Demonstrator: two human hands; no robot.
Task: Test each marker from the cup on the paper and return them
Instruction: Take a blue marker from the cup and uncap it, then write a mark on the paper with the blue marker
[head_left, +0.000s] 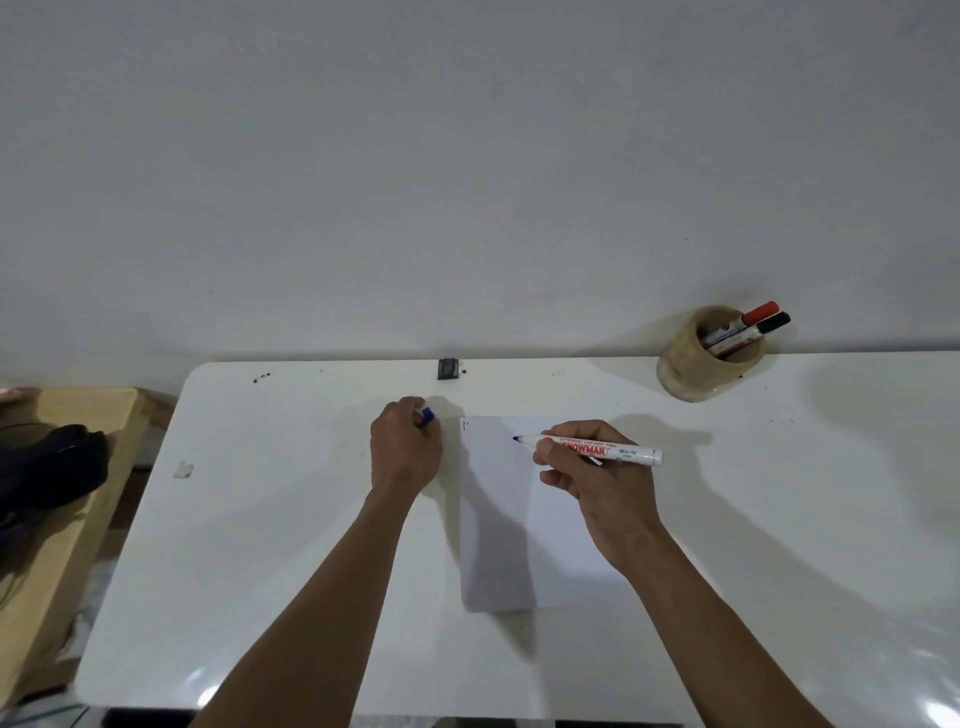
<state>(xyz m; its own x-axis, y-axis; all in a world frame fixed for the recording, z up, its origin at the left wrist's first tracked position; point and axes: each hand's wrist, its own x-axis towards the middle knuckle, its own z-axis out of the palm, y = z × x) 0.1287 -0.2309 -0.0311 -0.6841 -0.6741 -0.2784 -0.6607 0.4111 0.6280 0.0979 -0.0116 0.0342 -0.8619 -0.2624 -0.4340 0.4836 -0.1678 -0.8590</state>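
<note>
R hand grips uncapped marker, white barrel w/ red print, dark tip over upper part of paper; can't tell if tip touches sheet. L hand closed round blue cap, resting on table just left of paper's top corner. Small mark at paper's top-left corner. Cup at far right table edge near wall, well apart from hands; red-capped marker and black-capped marker lean inside it. Small dark clip at table's far edge.
</note>
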